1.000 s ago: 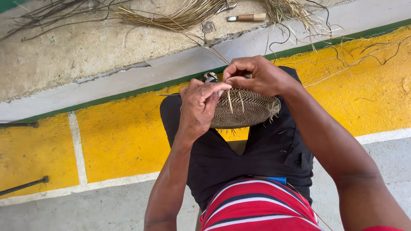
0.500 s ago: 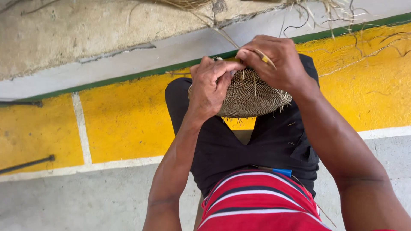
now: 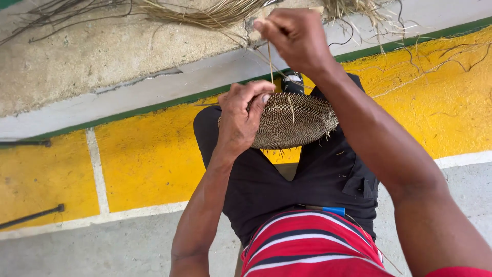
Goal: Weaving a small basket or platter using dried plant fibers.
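Nearest us, at six o'clock, our striped shirt (image 3: 307, 246) and black shorts (image 3: 266, 179) fill the lower frame; we count one of each. Above them, near centre, one woven basket (image 3: 294, 120) rests over our knees, its rim fringed with loose ends. Our left hand (image 3: 241, 118) sits at nine o'clock of it, fingers clamped on the rim. From the weave one thin strand (image 3: 269, 64) runs up to twelve o'clock, where our right hand (image 3: 292, 36) is raised, its fingers pinched together on the strand's top end. The strand looks taut, so we judge that a harder pull could snap it or drag the last stitch out of line; a slack left grip could let the basket tip off our knees. Beyond lie the yellow floor (image 3: 148, 154), one green stripe (image 3: 154, 105), and the concrete ledge (image 3: 92, 56) carrying one bundle of fibre (image 3: 205, 13). At eight o'clock lies one dark rod (image 3: 31, 218).
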